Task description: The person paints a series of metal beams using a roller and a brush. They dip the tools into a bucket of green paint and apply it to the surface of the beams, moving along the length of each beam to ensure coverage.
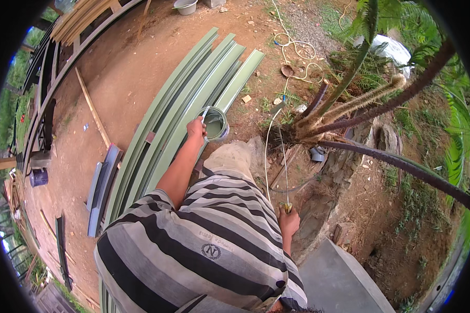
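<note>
My left hand [196,129] is closed at the near-left rim of a small paint bucket [224,130] and holds it tilted over the green metal channels. Grey-green paint [213,127] lies inside, and a pale strip crosses the rim beside my fingers. Low on the right, my right hand [289,220] grips the yellowish handle of a paint roller [285,172]. Its long thin rod runs forward, away from me. A small grey-green head shows at the far end, close to the ground by the tree fern's base.
Long green metal channels [162,112] lie side by side on bare soil to my left. A tree fern [318,128] spreads stalks across the right. A pale hose [268,156] winds over the ground near the roller. A grey concrete slab [344,279] is at lower right.
</note>
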A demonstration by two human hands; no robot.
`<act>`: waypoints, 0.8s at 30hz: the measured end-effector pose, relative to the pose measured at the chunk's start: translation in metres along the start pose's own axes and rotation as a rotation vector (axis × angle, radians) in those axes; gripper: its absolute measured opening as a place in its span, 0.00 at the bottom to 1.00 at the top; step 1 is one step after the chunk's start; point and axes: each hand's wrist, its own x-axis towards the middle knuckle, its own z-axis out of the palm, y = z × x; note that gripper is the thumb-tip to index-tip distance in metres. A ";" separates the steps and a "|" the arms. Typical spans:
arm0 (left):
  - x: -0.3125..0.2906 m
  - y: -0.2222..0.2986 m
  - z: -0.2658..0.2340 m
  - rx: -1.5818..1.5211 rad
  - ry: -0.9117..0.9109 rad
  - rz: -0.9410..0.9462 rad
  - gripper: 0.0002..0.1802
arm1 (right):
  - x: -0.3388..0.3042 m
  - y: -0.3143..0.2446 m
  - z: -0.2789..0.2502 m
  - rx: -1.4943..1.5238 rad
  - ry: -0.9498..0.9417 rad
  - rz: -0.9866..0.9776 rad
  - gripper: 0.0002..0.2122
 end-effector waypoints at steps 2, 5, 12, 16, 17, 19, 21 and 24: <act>0.008 0.002 -0.008 -0.086 0.034 -0.033 0.10 | 0.042 -0.020 0.015 -0.006 0.007 -0.116 0.21; 0.008 0.003 -0.007 -0.150 0.115 -0.057 0.10 | 0.090 -0.079 0.023 0.350 -0.222 -0.067 0.17; 0.048 0.010 -0.034 -0.166 0.259 -0.140 0.12 | 0.176 -0.223 0.037 0.702 -0.474 0.152 0.12; 0.071 0.019 -0.061 -0.205 0.363 -0.244 0.11 | 0.233 -0.285 0.062 0.752 -0.553 0.245 0.12; 0.072 0.024 -0.065 -0.218 0.383 -0.265 0.11 | 0.249 -0.298 0.069 0.797 -0.567 0.274 0.12; 0.070 0.034 -0.072 -0.260 0.397 -0.282 0.11 | 0.276 -0.342 0.073 0.778 -0.559 0.301 0.12; 0.071 0.042 -0.075 -0.277 0.408 -0.302 0.11 | 0.305 -0.379 0.081 0.826 -0.467 0.378 0.11; 0.074 0.057 -0.074 -0.308 0.429 -0.298 0.11 | 0.356 -0.421 0.100 0.950 -0.407 0.409 0.10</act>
